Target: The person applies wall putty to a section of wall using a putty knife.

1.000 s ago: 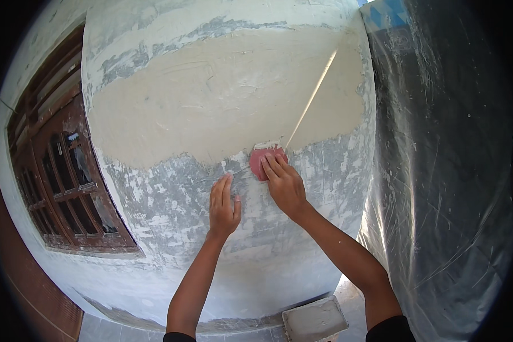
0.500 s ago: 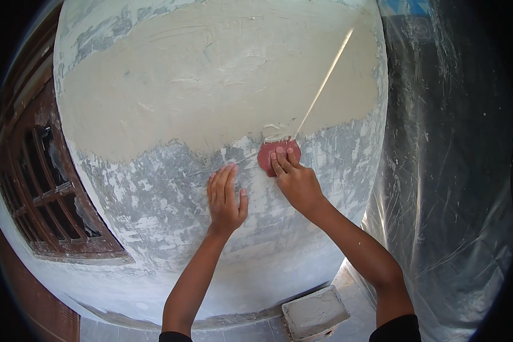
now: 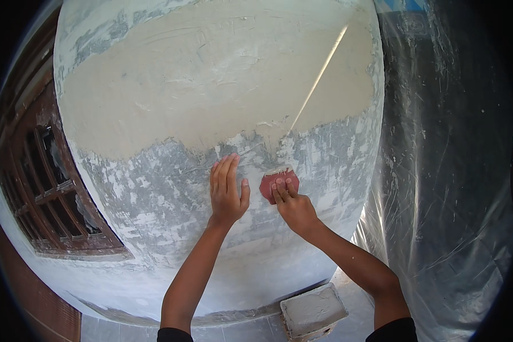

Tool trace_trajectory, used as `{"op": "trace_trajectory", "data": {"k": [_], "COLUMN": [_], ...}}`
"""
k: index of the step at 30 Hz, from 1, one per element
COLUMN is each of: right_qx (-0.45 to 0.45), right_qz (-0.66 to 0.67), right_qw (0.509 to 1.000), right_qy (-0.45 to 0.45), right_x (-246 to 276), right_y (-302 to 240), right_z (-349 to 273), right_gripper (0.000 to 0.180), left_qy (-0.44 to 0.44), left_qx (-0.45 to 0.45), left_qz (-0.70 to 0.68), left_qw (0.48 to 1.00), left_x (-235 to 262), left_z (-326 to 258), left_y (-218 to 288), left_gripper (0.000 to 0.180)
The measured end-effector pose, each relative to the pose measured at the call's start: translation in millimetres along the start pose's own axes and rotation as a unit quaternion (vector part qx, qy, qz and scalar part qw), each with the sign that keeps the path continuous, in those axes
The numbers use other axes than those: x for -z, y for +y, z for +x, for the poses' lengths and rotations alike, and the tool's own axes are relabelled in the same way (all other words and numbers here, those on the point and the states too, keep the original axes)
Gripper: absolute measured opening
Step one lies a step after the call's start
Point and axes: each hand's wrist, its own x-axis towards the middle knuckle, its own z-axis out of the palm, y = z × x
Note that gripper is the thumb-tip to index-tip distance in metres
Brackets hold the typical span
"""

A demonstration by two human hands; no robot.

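Note:
My right hand (image 3: pixel 295 206) grips a flat red putty scraper (image 3: pixel 272 183), fingers spread over its face and thumb side hidden. Pale paste clings along the scraper's upper edge, which lies against the wall (image 3: pixel 171 194). To its left, my left hand (image 3: pixel 227 188) rests flat on the wall with fingers stretched out and nothing in it. Above both hands spreads a broad band of smooth beige putty (image 3: pixel 211 80) with a ragged lower border. Below that border the wall is patchy grey and white.
At the wall's foot, a rectangular tub (image 3: pixel 313 310) of pale putty stands on the tiled floor. Clear plastic sheeting (image 3: pixel 439 188) hangs along the right. A brown wooden window frame (image 3: pixel 57 194) is at the left. A bright strip of light slants across the putty.
My right hand and the scraper have moved down the wall, away from the putty's lower border. My left hand stays nearly in place.

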Motion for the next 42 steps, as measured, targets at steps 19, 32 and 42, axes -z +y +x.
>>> {"op": "trace_trajectory", "data": {"k": [19,32,42], "right_qx": [-0.071,-0.333,-0.336], "right_qz": [0.198,0.387,0.327], "right_qw": [0.946,0.817,0.842], "right_qy": [0.245,0.268,0.267], "right_x": [33,34,35], "right_y": [29,77,82], "right_z": [32,107,111], "right_gripper": [0.013,0.048,0.045], "left_qy": [-0.06,-0.061,-0.065], "left_qx": [-0.027,-0.027,-0.024], "left_qz": [0.231,0.265,0.263], "left_qw": [0.971,0.962,0.962], "left_x": [-8,-10,-9], "left_z": [3,1,0], "left_y": [2,2,1], "left_gripper": [0.052,0.056,0.056]}}
